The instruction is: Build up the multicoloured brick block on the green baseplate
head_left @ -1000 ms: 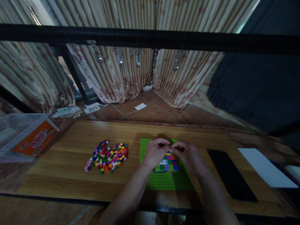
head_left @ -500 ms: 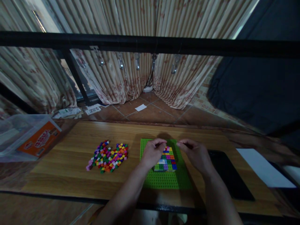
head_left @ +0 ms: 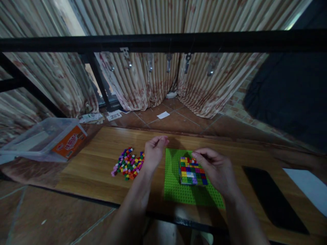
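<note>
A green baseplate (head_left: 178, 190) lies on the wooden table (head_left: 89, 170). On it stands a block of small multicoloured bricks (head_left: 191, 172). My right hand (head_left: 217, 168) rests at the block's right side, fingers curled over its top far corner. My left hand (head_left: 153, 153) hovers left of the baseplate, above the right edge of a loose pile of coloured bricks (head_left: 127, 163); its fingers are curled together and I cannot make out anything in them.
A clear plastic box with an orange label (head_left: 51, 139) sits at the table's left end. A black flat slab (head_left: 273, 200) and a white sheet (head_left: 309, 190) lie at the right. A black rail (head_left: 163, 42) crosses above; curtains hang behind.
My left hand has left the block and moved left toward the loose pile. My right hand stays at the block. The view has swung to the left.
</note>
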A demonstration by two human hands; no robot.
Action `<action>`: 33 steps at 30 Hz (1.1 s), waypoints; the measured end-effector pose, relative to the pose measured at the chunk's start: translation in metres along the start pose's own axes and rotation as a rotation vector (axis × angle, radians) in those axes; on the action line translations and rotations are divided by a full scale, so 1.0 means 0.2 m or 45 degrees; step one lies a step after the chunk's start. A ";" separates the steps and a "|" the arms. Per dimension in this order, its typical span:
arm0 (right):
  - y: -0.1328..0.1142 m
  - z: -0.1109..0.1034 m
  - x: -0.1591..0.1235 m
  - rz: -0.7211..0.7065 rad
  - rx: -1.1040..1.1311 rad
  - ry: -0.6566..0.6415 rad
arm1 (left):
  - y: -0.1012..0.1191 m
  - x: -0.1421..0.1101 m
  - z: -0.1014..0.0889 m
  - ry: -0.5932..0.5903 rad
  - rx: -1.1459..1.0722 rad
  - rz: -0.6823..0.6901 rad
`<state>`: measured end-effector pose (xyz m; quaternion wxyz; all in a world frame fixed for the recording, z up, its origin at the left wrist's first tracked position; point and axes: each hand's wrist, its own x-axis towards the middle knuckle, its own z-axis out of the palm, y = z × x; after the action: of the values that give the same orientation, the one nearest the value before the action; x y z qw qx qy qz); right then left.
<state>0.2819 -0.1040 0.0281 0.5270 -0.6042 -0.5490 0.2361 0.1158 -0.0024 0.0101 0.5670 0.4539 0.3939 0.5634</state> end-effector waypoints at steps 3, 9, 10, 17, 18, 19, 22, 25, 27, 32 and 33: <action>-0.08 0.11 -0.02 -0.070 -0.034 -0.150 | 0.05 0.03 -0.08 0.114 -0.001 0.033; -0.14 0.36 -0.10 -0.194 -0.213 -0.480 | 0.11 0.06 -0.22 0.234 -0.019 0.046; -0.12 0.41 -0.11 -0.194 -0.260 -0.504 | 0.11 0.06 -0.24 0.233 -0.022 0.043; 0.01 0.63 -0.15 -0.148 -0.498 -0.442 | 0.14 0.06 -0.32 0.239 -0.036 0.037; 0.02 0.65 -0.15 -0.150 -0.523 -0.432 | 0.14 0.06 -0.33 0.237 -0.036 0.037; 0.02 0.67 -0.15 -0.147 -0.550 -0.426 | 0.14 0.06 -0.33 0.237 -0.035 0.037; 0.02 0.70 -0.14 -0.105 -0.627 -0.426 | 0.14 0.07 -0.35 0.241 -0.043 0.035; 0.02 0.72 -0.13 -0.088 -0.670 -0.444 | 0.14 0.07 -0.37 0.239 -0.071 0.030; 0.01 0.72 -0.13 -0.094 -0.679 -0.447 | 0.14 0.07 -0.37 0.235 -0.077 0.025; -0.02 0.69 -0.13 -0.071 -0.567 -0.427 | 0.14 0.07 -0.36 0.218 -0.007 -0.005; -0.04 0.68 -0.13 -0.056 -0.514 -0.416 | 0.14 0.07 -0.35 0.214 0.006 -0.014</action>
<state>0.1542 -0.0777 -0.0174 0.3052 -0.6389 -0.6759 0.2046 0.0421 0.0142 0.0177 0.5340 0.4042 0.4438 0.5955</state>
